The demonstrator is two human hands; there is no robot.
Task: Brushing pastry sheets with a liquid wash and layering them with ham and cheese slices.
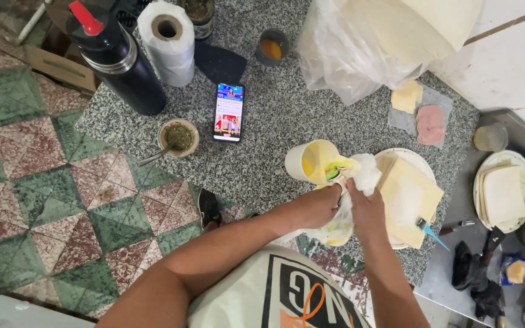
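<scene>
My left hand (318, 208) and my right hand (364, 209) are closed together on a white and yellow cloth (360, 176) at the front edge of the speckled granite counter (262, 140). The cloth hangs down below my hands and bunches up above them. Right behind the cloth stands a yellow plastic jug (307, 161) with yellow liquid inside. To the right of my right hand, a plate (417, 161) carries pale square dough sheets (409, 197), and a blue-handled tool (431, 232) lies on their near corner.
At the back stand a dark thermos (120, 58), a paper towel roll (168, 39), a small cup of orange sauce (272, 47) and a plastic bag (347, 54). A phone (228, 112) and a mate gourd (178, 137) lie mid-counter. Cheese (406, 96), ham (431, 124) and another plate (504, 189) sit right.
</scene>
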